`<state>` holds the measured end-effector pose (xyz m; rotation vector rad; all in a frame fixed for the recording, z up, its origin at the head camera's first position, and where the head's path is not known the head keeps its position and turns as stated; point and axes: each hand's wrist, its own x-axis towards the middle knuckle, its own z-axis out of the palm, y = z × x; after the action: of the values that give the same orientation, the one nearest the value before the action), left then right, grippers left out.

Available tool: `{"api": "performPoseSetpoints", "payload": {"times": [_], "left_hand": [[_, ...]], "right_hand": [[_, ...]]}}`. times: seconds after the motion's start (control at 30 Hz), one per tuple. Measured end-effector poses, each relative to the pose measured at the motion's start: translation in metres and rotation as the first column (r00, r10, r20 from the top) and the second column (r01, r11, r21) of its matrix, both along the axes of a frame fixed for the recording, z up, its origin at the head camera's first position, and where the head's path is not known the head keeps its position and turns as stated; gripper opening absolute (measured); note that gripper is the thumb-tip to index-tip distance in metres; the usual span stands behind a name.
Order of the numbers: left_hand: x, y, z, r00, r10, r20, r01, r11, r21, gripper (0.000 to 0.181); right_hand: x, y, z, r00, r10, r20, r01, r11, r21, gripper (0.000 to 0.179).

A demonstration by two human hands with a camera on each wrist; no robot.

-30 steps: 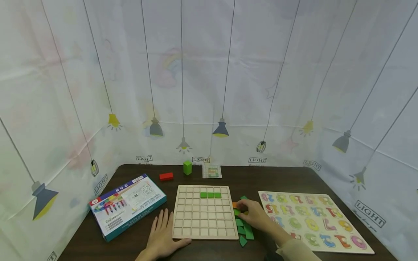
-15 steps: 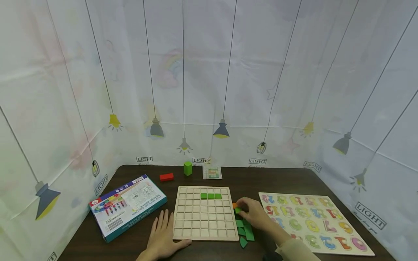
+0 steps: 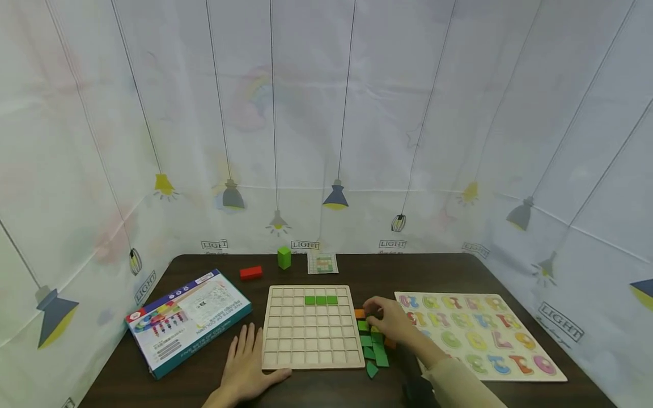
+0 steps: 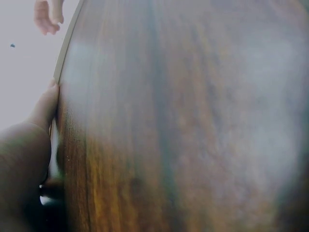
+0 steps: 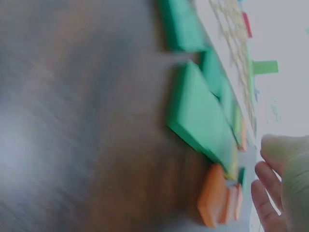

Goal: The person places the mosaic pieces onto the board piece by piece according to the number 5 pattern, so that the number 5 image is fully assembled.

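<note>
A wooden grid board (image 3: 301,334) lies in the middle of the table, with three green squares (image 3: 321,300) side by side in its second row from the far edge. My left hand (image 3: 245,362) rests flat on the table, its thumb against the board's near left corner. At the board's right side lies a pile of green pieces (image 3: 380,354), with orange pieces (image 5: 212,195) among them. Over the far end of this pile hovers my right hand (image 3: 393,320). Its fingers bend loosely, and the right wrist view shows no piece between them.
A printed box (image 3: 189,323) lies at the left. Behind the board are a red block (image 3: 251,273), an upright green block (image 3: 284,258) and a small pattern card (image 3: 322,263). A letter puzzle board (image 3: 479,340) lies under the right forearm's side of the table.
The head view has turned slightly to the right. My right hand has lifted a little off the pile, and more of the orange and green pieces shows. My left hand stays put.
</note>
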<state>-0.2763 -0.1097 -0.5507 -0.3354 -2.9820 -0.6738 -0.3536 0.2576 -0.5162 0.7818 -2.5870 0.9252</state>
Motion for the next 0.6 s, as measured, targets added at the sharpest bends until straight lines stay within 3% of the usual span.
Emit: {"api": "performPoseSetpoints", "payload": {"times": [0.13, 0.33, 0.6], "left_hand": [[0.000, -0.003, 0.002, 1.000, 0.011, 0.008, -0.011, 1.000, -0.018, 0.122], [0.001, -0.003, 0.004, 1.000, 0.004, 0.027, -0.004, 1.000, -0.006, 0.123], [0.003, 0.000, 0.005, 0.999, -0.009, 0.041, 0.009, 1.000, 0.006, 0.122]], "right_hand": [[-0.006, 0.008, 0.007, 0.996, -0.090, 0.010, 0.090, 0.995, -0.042, 0.020], [-0.008, 0.020, 0.005, 0.980, -0.190, 0.067, 0.189, 0.982, 0.015, 0.018], [-0.012, 0.015, 0.004, 0.974, -0.206, 0.096, 0.206, 0.978, 0.015, 0.022]]}}
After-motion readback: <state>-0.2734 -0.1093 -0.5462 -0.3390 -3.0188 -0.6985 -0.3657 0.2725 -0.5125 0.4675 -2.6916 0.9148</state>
